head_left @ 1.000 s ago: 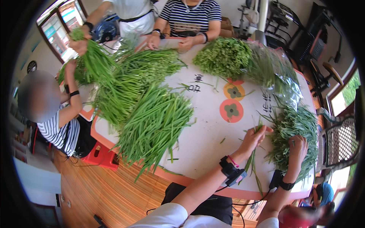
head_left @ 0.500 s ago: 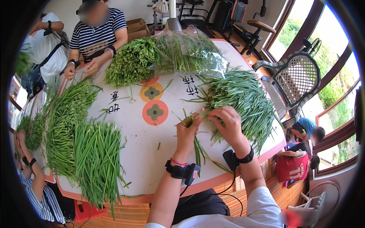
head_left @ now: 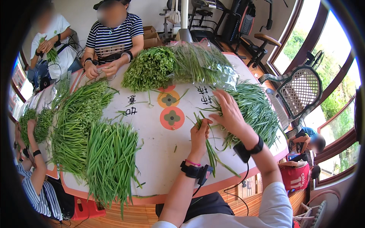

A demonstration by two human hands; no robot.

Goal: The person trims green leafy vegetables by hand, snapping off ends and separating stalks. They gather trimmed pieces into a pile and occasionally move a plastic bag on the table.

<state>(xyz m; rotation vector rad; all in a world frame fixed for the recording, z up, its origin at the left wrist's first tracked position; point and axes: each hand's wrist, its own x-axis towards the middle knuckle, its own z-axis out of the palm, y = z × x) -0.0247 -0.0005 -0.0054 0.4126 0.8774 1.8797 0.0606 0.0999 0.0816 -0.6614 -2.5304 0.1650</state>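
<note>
My left hand [head_left: 199, 137] is closed around a few green garlic chive stalks [head_left: 211, 155]. Their long leaves hang down past the wrist strap, and short tips stick out above the fist. My right hand [head_left: 231, 116] is just to the right, its fingers stretched out and apart, with nothing visible in it. It is over the near-left edge of a loose heap of garlic chives [head_left: 255, 110]. Across the table on the left lies a neat sheaf of chives [head_left: 110, 161], its leaf ends hanging over the front edge.
Behind the sheaf stretches a longer green pile [head_left: 78, 129]. Bunched greens [head_left: 148, 68] and a clear plastic bag of greens [head_left: 201, 60] occupy the table's far side. A person in stripes [head_left: 114, 38] handles something small there; others work at left. A lattice-backed chair [head_left: 300, 85] stands at right.
My right hand has opened and moved up and away from my left hand, toward the heap. The left hand keeps the stalks. The view has shifted, and a person at far left now shows holding greens.
</note>
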